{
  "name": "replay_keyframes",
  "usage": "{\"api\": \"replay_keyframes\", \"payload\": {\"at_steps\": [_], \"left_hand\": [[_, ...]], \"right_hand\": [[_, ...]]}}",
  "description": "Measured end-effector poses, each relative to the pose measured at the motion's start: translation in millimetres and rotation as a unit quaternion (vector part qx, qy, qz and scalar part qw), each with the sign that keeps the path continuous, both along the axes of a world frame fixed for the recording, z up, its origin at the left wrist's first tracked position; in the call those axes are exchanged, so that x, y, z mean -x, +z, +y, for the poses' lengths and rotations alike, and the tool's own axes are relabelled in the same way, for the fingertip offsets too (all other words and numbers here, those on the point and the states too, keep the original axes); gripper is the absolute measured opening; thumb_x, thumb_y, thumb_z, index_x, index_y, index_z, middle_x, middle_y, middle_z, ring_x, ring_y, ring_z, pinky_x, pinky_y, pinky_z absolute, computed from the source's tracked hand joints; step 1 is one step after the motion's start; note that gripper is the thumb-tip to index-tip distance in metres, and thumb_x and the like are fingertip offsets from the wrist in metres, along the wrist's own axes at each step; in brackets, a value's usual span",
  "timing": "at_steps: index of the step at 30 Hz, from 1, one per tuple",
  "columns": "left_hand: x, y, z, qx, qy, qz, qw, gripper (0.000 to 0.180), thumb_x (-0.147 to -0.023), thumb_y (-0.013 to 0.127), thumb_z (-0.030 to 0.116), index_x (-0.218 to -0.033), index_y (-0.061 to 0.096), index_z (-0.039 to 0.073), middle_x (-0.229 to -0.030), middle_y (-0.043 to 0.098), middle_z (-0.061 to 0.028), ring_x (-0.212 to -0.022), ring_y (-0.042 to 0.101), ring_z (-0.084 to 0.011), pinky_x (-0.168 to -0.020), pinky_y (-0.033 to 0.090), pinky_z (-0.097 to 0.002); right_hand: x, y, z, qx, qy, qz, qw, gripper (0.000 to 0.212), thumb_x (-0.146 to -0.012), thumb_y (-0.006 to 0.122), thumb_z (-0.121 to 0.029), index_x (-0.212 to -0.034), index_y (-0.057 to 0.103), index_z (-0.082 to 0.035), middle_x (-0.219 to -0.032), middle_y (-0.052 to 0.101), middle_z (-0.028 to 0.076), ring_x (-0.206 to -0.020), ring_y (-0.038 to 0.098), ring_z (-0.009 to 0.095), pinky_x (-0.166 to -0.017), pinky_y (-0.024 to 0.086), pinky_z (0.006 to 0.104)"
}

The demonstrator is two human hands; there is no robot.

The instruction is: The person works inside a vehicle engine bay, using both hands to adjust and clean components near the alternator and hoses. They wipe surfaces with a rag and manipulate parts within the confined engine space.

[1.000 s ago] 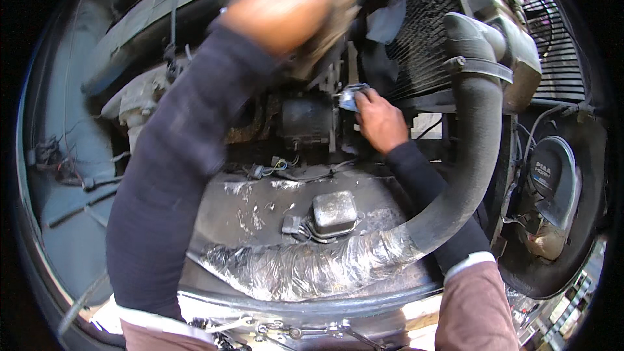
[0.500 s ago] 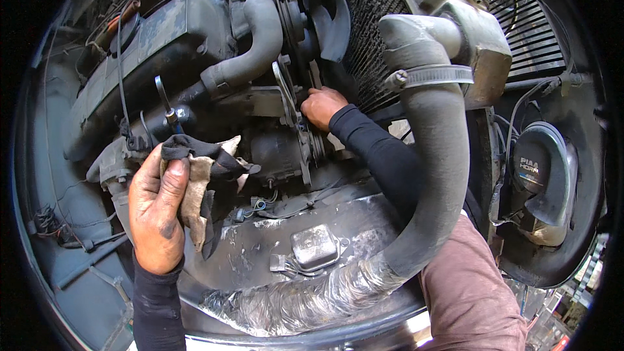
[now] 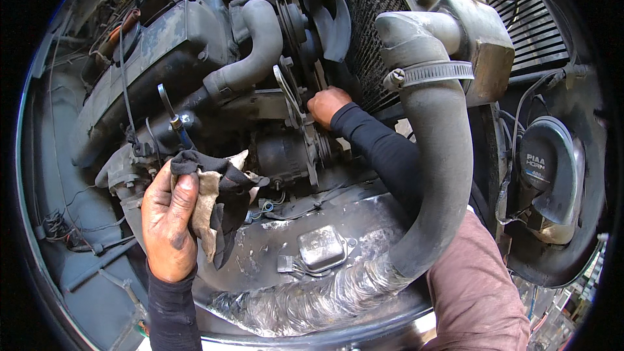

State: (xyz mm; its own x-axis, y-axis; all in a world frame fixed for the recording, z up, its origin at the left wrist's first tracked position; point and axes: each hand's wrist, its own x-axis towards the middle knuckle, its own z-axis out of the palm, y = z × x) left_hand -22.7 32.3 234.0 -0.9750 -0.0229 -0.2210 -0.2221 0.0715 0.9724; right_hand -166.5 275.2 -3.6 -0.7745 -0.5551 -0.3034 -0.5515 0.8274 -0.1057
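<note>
In my left hand [image 3: 170, 221], pinched between thumb and fingers, hangs a crumpled rag [image 3: 211, 201] of black and beige cloth. The hand is raised over the near left of the engine bay, with dark smudges on its skin. My right hand [image 3: 329, 108] reaches deep between the engine and the radiator [image 3: 367, 32], its forearm passing under the large grey hose [image 3: 442, 143]. Its fingers curl in beside the drive belt [image 3: 320, 75] and a metal bracket [image 3: 290, 97]. The fingertips are hidden, so what they grip does not show.
Fan blades [image 3: 335, 29] stand just beyond my right hand. A hose clamp [image 3: 432, 73] rings the grey hose, whose lower end is wrapped in silvery film [image 3: 305, 302]. A small metal box [image 3: 322, 248] with wires sits near, and a black horn [image 3: 539, 162] at the right.
The whole view has shifted slightly, and my left hand with the rag appears a little farther right and lower. My right hand stays at the same spot by the belt.
</note>
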Motion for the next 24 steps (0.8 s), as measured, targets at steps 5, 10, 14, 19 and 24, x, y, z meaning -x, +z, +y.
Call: {"api": "replay_keyframes", "payload": {"at_steps": [5, 10, 14, 19, 24], "left_hand": [[2, 3, 3, -0.011, -0.015, -0.016, 1.0, 0.026, -0.099, 0.053, 0.016, -0.119, 0.058, 0.0, -0.103, 0.063, -0.0024, -0.092, 0.058, -0.0103, -0.085, 0.044, -0.0239], [1, -8, -1, -0.036, 0.025, 0.003, 0.999, 0.028, -0.099, 0.053, 0.015, -0.122, 0.056, 0.0, -0.108, 0.063, -0.004, -0.097, 0.059, -0.0118, -0.088, 0.045, -0.026], [7, -12, 13, -0.104, 0.032, 0.018, 0.994, 0.028, -0.099, 0.053, 0.015, -0.122, 0.055, -0.001, -0.111, 0.062, -0.0057, -0.101, 0.06, -0.0137, -0.091, 0.045, -0.0273], [-1, -6, 22, -0.108, 0.016, 0.015, 0.994, 0.029, -0.099, 0.054, 0.016, -0.122, 0.055, -0.001, -0.113, 0.062, -0.0063, -0.103, 0.059, -0.0139, -0.092, 0.045, -0.0277], [-17, -4, 5, -0.058, 0.122, 0.007, 0.991, 0.031, -0.097, 0.056, 0.013, -0.124, 0.056, -0.002, -0.115, 0.062, -0.0078, -0.104, 0.059, -0.0145, -0.095, 0.044, -0.0275]], "right_hand": [[1, 11, 13, 0.004, -0.061, 0.017, 0.998, 0.017, -0.08, 0.059, -0.015, -0.082, 0.072, -0.005, -0.085, 0.071, 0.015, -0.083, 0.069, 0.031, -0.08, 0.054, 0.0419], [-51, 43, 20, 0.081, -0.026, 0.05, 0.995, 0.021, -0.076, 0.06, -0.01, -0.094, 0.069, -0.003, -0.1, 0.065, 0.015, -0.096, 0.061, 0.031, -0.088, 0.049, 0.0427], [-111, 30, 52, 0.17, -0.112, 0.173, 0.964, 0.036, -0.077, 0.057, -0.005, -0.112, 0.064, -0.003, -0.11, 0.058, 0.016, -0.108, 0.054, 0.031, -0.087, 0.048, 0.0441], [-147, -14, 80, 0.178, -0.314, 0.115, 0.925, 0.037, -0.079, 0.062, -0.011, -0.113, 0.063, 0.001, -0.104, 0.06, 0.027, -0.093, 0.06, 0.042, -0.084, 0.05, 0.047], [-103, -20, 47, 0.271, -0.596, -0.104, 0.749, 0.036, -0.079, 0.069, -0.022, -0.104, 0.065, 0.004, -0.103, 0.063, 0.032, -0.1, 0.062, 0.043, -0.086, 0.049, 0.0444]]}}
